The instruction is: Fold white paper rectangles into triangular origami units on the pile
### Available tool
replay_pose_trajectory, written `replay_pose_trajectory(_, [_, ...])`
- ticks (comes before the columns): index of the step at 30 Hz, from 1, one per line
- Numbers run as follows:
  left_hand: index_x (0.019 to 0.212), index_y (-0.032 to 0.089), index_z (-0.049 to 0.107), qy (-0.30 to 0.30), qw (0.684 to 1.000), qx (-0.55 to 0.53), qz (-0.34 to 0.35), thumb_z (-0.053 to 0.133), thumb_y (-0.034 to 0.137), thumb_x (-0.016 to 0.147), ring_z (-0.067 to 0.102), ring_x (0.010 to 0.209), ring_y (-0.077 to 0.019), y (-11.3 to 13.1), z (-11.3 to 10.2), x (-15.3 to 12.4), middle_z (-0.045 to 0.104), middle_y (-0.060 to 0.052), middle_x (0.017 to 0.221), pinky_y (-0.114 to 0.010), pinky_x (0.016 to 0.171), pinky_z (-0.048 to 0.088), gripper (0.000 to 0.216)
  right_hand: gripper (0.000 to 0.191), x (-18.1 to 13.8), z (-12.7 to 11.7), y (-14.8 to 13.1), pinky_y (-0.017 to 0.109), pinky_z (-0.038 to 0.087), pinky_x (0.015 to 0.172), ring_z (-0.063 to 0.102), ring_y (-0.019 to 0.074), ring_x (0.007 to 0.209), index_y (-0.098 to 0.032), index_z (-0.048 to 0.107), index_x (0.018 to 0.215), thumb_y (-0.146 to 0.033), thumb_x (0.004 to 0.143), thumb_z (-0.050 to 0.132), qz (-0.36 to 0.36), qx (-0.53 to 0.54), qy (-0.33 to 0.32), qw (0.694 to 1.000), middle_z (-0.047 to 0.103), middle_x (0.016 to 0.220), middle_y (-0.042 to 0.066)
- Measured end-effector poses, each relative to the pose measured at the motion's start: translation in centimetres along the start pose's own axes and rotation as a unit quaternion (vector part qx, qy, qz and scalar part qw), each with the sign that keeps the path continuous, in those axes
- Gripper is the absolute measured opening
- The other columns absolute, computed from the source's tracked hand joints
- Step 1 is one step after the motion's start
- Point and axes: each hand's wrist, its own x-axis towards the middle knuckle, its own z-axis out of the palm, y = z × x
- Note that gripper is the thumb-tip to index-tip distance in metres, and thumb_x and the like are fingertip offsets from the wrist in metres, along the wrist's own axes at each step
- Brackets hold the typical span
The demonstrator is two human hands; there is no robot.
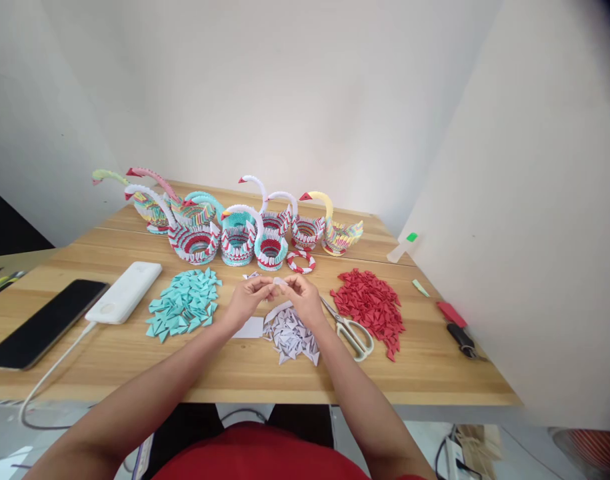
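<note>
My left hand (249,298) and my right hand (303,297) meet above the middle of the wooden table (245,373), fingers pinched together on a small white paper piece (279,282). Just below them lies a pile of white folded triangles (291,333) and a flat white paper slip (249,327). A pile of teal folded triangles (185,303) lies to the left, a pile of red ones (371,305) to the right. White-handled scissors (352,330) rest beside my right wrist.
Several modular paper swans (237,230) stand in a row at the back, with a red-and-white paper ring (301,261). A white power bank (125,291) with its cable and a black phone (47,323) lie at left. A red-and-black cutter (457,327) lies at right by the wall.
</note>
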Motion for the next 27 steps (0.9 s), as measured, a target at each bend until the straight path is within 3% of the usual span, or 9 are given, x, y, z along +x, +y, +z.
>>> replay_pose_trajectory(4, [0.1, 0.013, 0.061, -0.002, 0.998, -0.042, -0.041, 0.064, 0.051, 0.075, 0.06, 0.063, -0.0149, 0.06, -0.22, 0.01, 0.067, -0.006, 0.075, -0.027, 0.063, 0.045, 0.046, 0.01, -0.13, -0.28, -0.2, 0.031, 0.046, 0.077, 0.06, 0.0178, 0.078, -0.021, 0.064, 0.081, -0.028, 0.08, 0.058, -0.067, -0.084, 0.036, 0.994, 0.066, 0.081, 0.002])
replay_pose_trajectory(7, [0.091, 0.011, 0.061, -0.04, 0.995, -0.062, -0.07, 0.055, 0.056, 0.081, 0.059, 0.06, -0.0142, 0.12, -0.4, 0.03, 0.067, -0.008, 0.074, -0.026, 0.059, 0.045, 0.046, 0.011, -0.26, -0.45, -0.43, 0.033, 0.045, 0.082, 0.06, 0.0196, 0.084, -0.023, 0.066, 0.08, -0.024, 0.081, 0.056, -0.11, -0.132, 0.038, 0.984, 0.067, 0.083, 0.003])
replay_pose_trajectory(10, [0.081, 0.012, 0.061, -0.065, 0.994, -0.057, -0.069, 0.063, 0.049, 0.078, 0.058, 0.057, -0.0125, 0.08, -0.45, 0.02, 0.066, -0.007, 0.072, -0.025, 0.059, 0.045, 0.038, 0.012, -0.37, -0.36, -0.57, 0.033, 0.045, 0.082, 0.061, 0.0201, 0.084, -0.024, 0.067, 0.08, -0.024, 0.081, 0.056, -0.124, -0.14, 0.024, 0.982, 0.068, 0.084, 0.004])
replay_pose_trajectory(13, [0.08, 0.012, 0.061, -0.045, 0.995, -0.061, -0.062, 0.069, 0.043, 0.073, 0.056, 0.055, -0.0112, 0.11, -0.48, 0.04, 0.065, -0.004, 0.068, -0.025, 0.059, 0.045, 0.032, 0.015, -0.34, -0.26, -0.52, 0.032, 0.046, 0.082, 0.062, 0.0199, 0.086, -0.024, 0.068, 0.09, -0.027, 0.083, 0.055, -0.102, -0.108, 0.015, 0.989, 0.068, 0.089, 0.004])
replay_pose_trajectory(17, [0.08, 0.012, 0.061, -0.025, 0.996, -0.058, -0.062, 0.069, 0.041, 0.073, 0.055, 0.055, -0.0112, 0.36, -0.54, 0.09, 0.065, -0.004, 0.065, -0.025, 0.058, 0.045, 0.031, 0.028, -0.21, -0.43, -0.4, 0.03, 0.047, 0.078, 0.064, 0.0185, 0.081, -0.023, 0.064, 0.108, -0.036, 0.088, 0.05, -0.019, -0.033, -0.003, 0.999, 0.068, 0.088, 0.003])
replay_pose_trajectory(23, [0.076, 0.013, 0.061, -0.041, 0.998, -0.007, -0.047, 0.069, 0.04, 0.073, 0.055, 0.056, -0.0113, 0.52, -0.14, -0.14, 0.063, -0.002, 0.065, -0.024, 0.059, 0.046, 0.029, 0.026, -0.39, -0.52, -0.5, 0.024, 0.041, 0.062, 0.055, 0.0139, 0.064, -0.019, 0.061, 0.074, -0.041, 0.085, 0.053, -0.004, -0.079, -0.016, 0.997, 0.06, 0.068, -0.001])
replay_pose_trajectory(27, [0.075, 0.013, 0.059, -0.061, 0.997, 0.002, -0.055, 0.069, 0.039, 0.074, 0.054, 0.054, -0.0104, 0.39, -0.03, -0.26, 0.062, -0.002, 0.063, -0.024, 0.058, 0.045, 0.028, 0.029, -0.4, -0.41, -0.38, 0.024, 0.039, 0.06, 0.051, 0.0129, 0.06, -0.019, 0.059, 0.071, -0.043, 0.086, 0.052, -0.003, -0.06, -0.024, 0.998, 0.055, 0.063, -0.002])
